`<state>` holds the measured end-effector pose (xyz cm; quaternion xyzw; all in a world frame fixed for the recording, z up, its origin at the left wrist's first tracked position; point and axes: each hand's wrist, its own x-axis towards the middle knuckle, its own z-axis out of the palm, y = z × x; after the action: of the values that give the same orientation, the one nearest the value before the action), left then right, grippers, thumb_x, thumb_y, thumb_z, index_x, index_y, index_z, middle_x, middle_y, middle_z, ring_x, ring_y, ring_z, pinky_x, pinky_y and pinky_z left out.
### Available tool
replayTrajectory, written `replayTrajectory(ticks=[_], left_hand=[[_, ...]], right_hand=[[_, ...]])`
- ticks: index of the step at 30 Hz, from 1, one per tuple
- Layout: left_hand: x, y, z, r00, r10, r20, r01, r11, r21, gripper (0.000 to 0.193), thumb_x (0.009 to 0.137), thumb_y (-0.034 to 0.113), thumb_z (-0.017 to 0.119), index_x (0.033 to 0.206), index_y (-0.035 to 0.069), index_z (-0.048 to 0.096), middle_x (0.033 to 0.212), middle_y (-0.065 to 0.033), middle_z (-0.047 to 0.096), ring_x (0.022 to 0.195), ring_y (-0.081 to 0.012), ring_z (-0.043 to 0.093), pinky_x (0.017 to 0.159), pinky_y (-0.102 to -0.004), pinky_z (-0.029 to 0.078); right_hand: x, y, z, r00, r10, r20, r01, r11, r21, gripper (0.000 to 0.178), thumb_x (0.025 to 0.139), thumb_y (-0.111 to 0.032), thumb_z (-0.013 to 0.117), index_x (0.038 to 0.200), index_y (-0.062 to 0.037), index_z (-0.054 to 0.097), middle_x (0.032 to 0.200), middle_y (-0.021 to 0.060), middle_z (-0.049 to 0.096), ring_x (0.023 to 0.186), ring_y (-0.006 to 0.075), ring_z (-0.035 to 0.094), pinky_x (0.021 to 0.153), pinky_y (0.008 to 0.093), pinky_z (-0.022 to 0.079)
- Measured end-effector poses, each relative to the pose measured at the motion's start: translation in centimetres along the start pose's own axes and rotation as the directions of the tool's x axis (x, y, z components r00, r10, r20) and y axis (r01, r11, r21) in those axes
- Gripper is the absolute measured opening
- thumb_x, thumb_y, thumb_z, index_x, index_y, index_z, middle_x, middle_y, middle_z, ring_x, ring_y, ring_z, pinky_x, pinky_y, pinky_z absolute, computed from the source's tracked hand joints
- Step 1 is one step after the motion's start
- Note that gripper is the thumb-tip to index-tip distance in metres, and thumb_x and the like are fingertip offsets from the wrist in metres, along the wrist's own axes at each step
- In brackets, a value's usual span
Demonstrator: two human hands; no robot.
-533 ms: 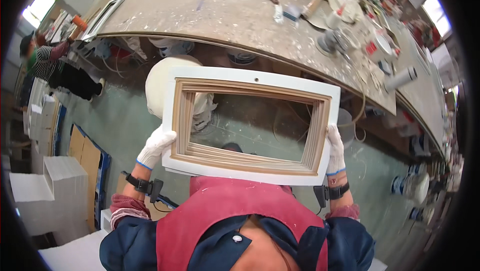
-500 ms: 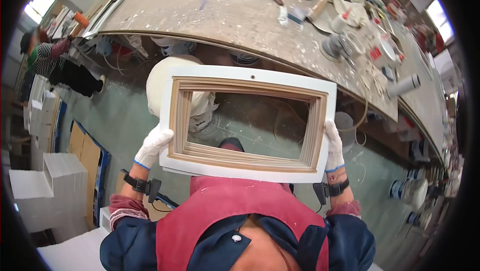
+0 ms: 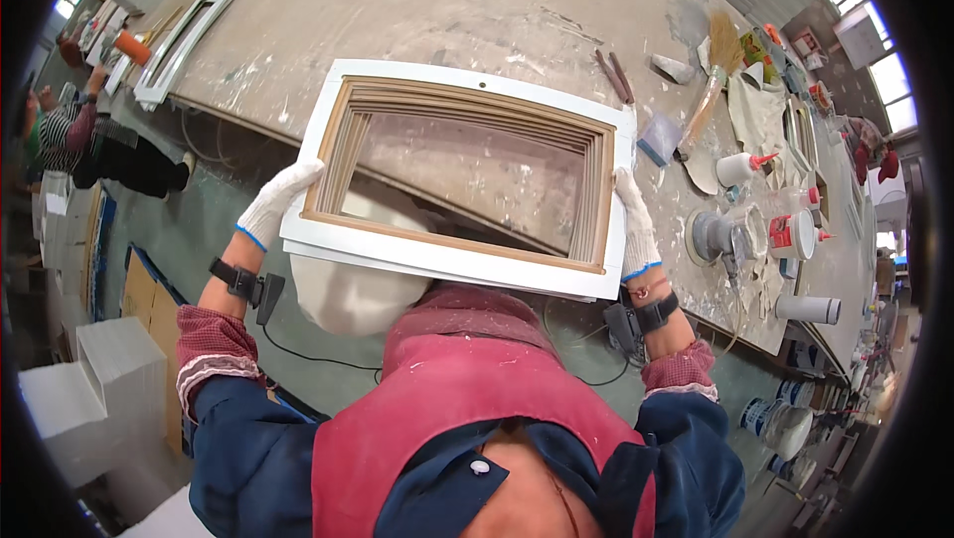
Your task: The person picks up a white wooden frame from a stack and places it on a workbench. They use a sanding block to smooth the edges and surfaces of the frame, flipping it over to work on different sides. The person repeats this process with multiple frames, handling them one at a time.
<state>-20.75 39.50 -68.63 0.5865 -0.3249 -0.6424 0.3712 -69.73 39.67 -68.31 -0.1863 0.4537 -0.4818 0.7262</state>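
Note:
Between my two gloved hands is a stack of white rectangular frames (image 3: 447, 258), with brown inner edges stepping down around the opening. My left hand (image 3: 281, 198) wears a white knit glove and grips the stack's left end, thumb over the top face. At the right end my right hand (image 3: 634, 222), gloved the same way, is closed on the stack's edge; its lower fingers are hidden. The stack is held level with the near edge of a dusty worktable (image 3: 417, 16), its far side over the tabletop. Below it sits a cream cloth-covered stool (image 3: 348, 290), partly hidden.
On the table's right lie a brush (image 3: 723, 51), a white glue bottle (image 3: 740, 168), a white tub (image 3: 790, 236) and a grey power tool (image 3: 715, 237). Another white frame (image 3: 184, 46) rests at the far left edge. A person (image 3: 94, 141) stands there. White stacked boards (image 3: 114, 379) stand lower left.
My hands have carried the frame stack forward and slightly left, from over the floor to over the table's near edge. I have come closer to the table.

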Motion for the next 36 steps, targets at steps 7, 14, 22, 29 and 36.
replayTrajectory(ticks=[7,14,22,29,36], left_hand=[[3.7,2.9,-0.1,0.992,-0.109,0.07,0.108,0.994,0.016,0.036,0.091,0.029,0.062,0.114,0.001,0.062,0.101,-0.0059,0.064,0.089,-0.0127,0.063,0.08,-0.0296,0.053],[6.8,0.5,-2.9,0.991,-0.058,0.119,0.017,0.949,0.316,0.039,0.091,0.029,0.06,0.116,-0.001,0.061,0.104,-0.0051,0.065,0.095,-0.0127,0.059,0.087,-0.0302,0.049],[11.6,7.7,2.3,0.996,0.051,0.079,-0.074,0.945,0.317,0.046,0.088,0.034,0.065,0.115,-0.004,0.06,0.1,-0.0049,0.063,0.095,-0.0136,0.058,0.087,-0.0287,0.047],[13.3,10.3,3.2,0.999,-0.03,0.022,0.007,0.743,0.669,0.05,0.086,0.037,0.065,0.113,-0.005,0.062,0.099,-0.0048,0.063,0.091,-0.0124,0.056,0.082,-0.0256,0.045],[14.0,8.9,3.1,0.99,0.086,0.116,-0.133,0.848,0.514,0.058,0.08,0.03,0.073,0.123,-0.005,0.055,0.106,-0.0054,0.061,0.097,-0.013,0.055,0.086,-0.0281,0.045]], right_hand=[[1.6,-1.6,2.2,0.986,0.069,-0.15,-0.076,0.996,-0.036,0.044,0.094,-0.037,0.056,0.127,-0.0079,0.053,0.104,0.004,0.063,0.089,0.0138,0.062,0.077,0.0289,0.053],[2.1,1.7,-1.6,0.963,-0.003,-0.27,-0.017,0.997,-0.072,0.052,0.094,-0.041,0.054,0.132,-0.0055,0.049,0.112,0.0073,0.062,0.093,0.0173,0.063,0.08,0.0307,0.054],[6.8,-3.6,-0.3,0.97,-0.017,-0.244,-0.07,0.936,-0.345,0.059,0.09,-0.046,0.058,0.131,-0.0042,0.053,0.12,0.0085,0.061,0.103,0.0168,0.06,0.089,0.0305,0.047],[5.4,-5.6,-1.8,0.97,-0.231,-0.077,0.009,0.348,-0.937,0.053,0.09,-0.046,0.049,0.121,-0.0029,0.054,0.106,0.0221,0.064,0.101,0.0381,0.059,0.089,0.0383,0.043],[6.3,1.2,-0.8,0.899,-0.368,-0.236,0.154,0.772,-0.617,0.066,0.093,-0.028,0.051,0.147,0.0006,0.026,0.124,0.0166,0.055,0.103,0.0247,0.057,0.092,0.0346,0.044]])
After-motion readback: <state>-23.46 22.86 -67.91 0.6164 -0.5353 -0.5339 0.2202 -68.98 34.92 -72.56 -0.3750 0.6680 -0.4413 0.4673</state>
